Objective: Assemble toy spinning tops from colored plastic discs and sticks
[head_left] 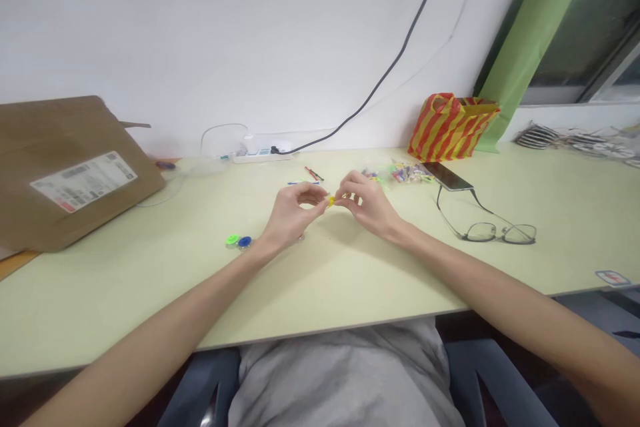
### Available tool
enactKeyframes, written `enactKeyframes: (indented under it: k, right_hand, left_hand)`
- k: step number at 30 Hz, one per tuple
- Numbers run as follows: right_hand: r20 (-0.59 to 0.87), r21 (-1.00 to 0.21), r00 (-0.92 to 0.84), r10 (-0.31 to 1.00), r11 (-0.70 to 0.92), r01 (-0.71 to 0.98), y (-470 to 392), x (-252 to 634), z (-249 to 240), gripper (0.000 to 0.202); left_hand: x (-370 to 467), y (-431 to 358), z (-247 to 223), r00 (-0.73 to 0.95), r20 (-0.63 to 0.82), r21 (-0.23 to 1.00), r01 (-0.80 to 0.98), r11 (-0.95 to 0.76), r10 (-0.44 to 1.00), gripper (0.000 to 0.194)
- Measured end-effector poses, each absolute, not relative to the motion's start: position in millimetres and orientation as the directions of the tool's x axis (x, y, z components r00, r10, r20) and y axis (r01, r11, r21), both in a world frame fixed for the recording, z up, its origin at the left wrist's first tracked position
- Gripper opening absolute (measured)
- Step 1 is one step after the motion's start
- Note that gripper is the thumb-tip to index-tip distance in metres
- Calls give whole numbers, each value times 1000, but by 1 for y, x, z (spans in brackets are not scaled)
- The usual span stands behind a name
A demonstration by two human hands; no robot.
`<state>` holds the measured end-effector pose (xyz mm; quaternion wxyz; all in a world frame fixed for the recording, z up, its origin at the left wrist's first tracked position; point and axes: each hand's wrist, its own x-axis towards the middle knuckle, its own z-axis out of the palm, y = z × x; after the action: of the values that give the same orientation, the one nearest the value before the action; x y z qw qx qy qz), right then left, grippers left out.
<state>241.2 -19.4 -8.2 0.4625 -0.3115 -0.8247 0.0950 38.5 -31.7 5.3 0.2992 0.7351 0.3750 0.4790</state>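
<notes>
Seated two-handed work, near to far. A lap in grey cloth (340, 373) lies below the straight near edge of a pale yellow-green counter (310, 307); both forearms cross that edge, with working room between it and the hands. Beyond, the left hand (297, 210) and right hand (367, 207) meet fingertip to fingertip around a small yellow piece (331, 200), held just above the counter. Each grip appears closed to a narrow pinch on it, though the fingers partly hide the contact. The piece is probably light, stiff plastic, easily dropped; its outer ends seem the best hold. A bright green disc (233, 240) and a dark blue disc (244, 242) sit beside the left wrist; thin-framed metal glasses (483, 232) lie right of the right forearm, limiting sideways room. Past the hands lie a slim red stick (314, 174) and a clear plastic packet of multicoloured pieces (407, 172). At the back edge, a white power strip (263, 156) stands near the wall.
</notes>
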Motion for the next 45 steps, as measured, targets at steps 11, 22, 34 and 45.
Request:
enactKeyframes:
  k: [11, 22, 34, 45]
  right_hand:
    - [701, -451, -409, 585, 807, 381, -19, 240, -7, 11]
    - [592, -664, -337, 732, 680, 310, -26, 240, 0, 48]
    - [335, -818, -529, 779, 519, 247, -31, 242, 1, 55]
    - [268, -913, -626, 732, 400, 77, -29, 240, 0, 53]
  left_hand:
    - [41, -29, 3, 240, 501, 792, 259, -552, 831, 26]
    - [42, -33, 7, 183, 428, 880, 137, -454, 885, 32]
    - [41, -34, 9, 333, 386, 899, 73, -431, 861, 37]
    - [45, -39, 8, 454, 312, 922, 68, -381, 835, 38]
